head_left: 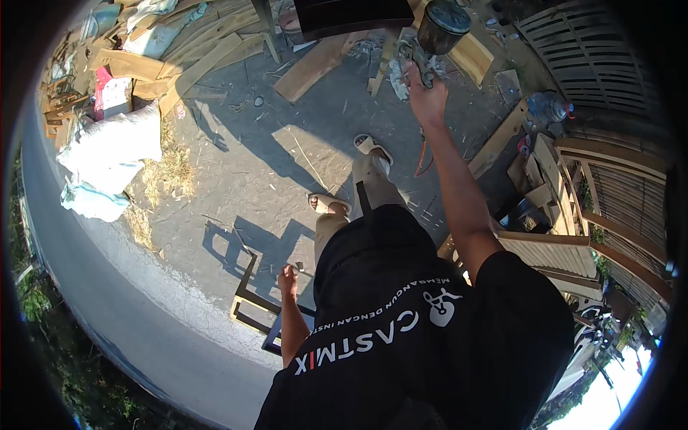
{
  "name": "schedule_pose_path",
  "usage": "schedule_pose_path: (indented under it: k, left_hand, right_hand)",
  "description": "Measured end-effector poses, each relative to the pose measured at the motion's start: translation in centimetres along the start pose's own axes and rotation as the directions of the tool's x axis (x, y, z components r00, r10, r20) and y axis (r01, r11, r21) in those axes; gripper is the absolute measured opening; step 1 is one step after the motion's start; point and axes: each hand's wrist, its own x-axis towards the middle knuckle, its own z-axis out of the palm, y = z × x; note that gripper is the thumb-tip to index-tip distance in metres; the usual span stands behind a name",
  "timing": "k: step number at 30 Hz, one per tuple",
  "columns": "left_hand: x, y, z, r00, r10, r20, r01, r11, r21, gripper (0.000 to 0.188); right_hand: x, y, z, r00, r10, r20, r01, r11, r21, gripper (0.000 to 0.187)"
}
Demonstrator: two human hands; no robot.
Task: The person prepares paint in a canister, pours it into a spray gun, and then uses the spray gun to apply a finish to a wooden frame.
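My right hand (428,99) is stretched far forward, its fingers wrapped round what looks like a grey metal spray gun (411,56). A thin red hose (421,161) hangs below that wrist. Just past the gun stands a dark, stained bucket (446,25). Left of it is a dark, glossy piece of furniture (351,18) at the top edge. Low at my left side, my left hand (288,281) is closed, with a small item at its fingertips too small to name. Dark angular frames (247,287) stand beside that hand.
Wooden boards (315,68) lie ahead and are piled at the far left. White sacks (115,147) rest near dry straw on the left. To the right are a large clear water bottle (548,107), a slatted panel (588,57) and wooden furniture frames (609,165). Concrete ground surrounds my feet.
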Motion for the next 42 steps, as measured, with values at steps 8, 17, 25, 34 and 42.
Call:
schedule_pose_path:
  k: [8, 17, 25, 34, 42]
  left_hand:
    - [6.0, 5.7, -16.9, 0.999, -0.012, -0.050, 0.004, 0.986, -0.164, 0.011]
    - [10.9, 15.3, -7.3, 0.983, 0.153, 0.104, -0.182, 0.905, 0.385, 0.038]
    - [11.2, 17.7, -8.9, 0.986, 0.113, 0.125, -0.159, 0.876, 0.456, 0.034]
    - [13.2, 22.5, -7.7, 0.962, 0.198, 0.189, -0.271, 0.792, 0.547, 0.042]
    - [16.6, 27.4, -9.0, 0.973, 0.145, 0.179, -0.227, 0.727, 0.648, 0.042]
  right_hand:
    - [-3.2, -2.0, -0.7, 0.970, 0.074, -0.232, -0.078, 0.997, -0.005, 0.042]
    - [-2.7, -2.5, 1.5, 0.992, 0.070, -0.109, -0.057, 0.991, 0.121, 0.044]
    - [0.4, -1.9, -0.1, 0.944, 0.187, -0.270, -0.175, 0.982, 0.067, 0.041]
    - [0.2, 0.6, 1.2, 0.944, 0.154, -0.292, -0.162, 0.987, -0.002, 0.041]
    - [-1.9, -2.4, 1.4, 0.969, 0.231, -0.086, -0.222, 0.970, 0.102, 0.053]
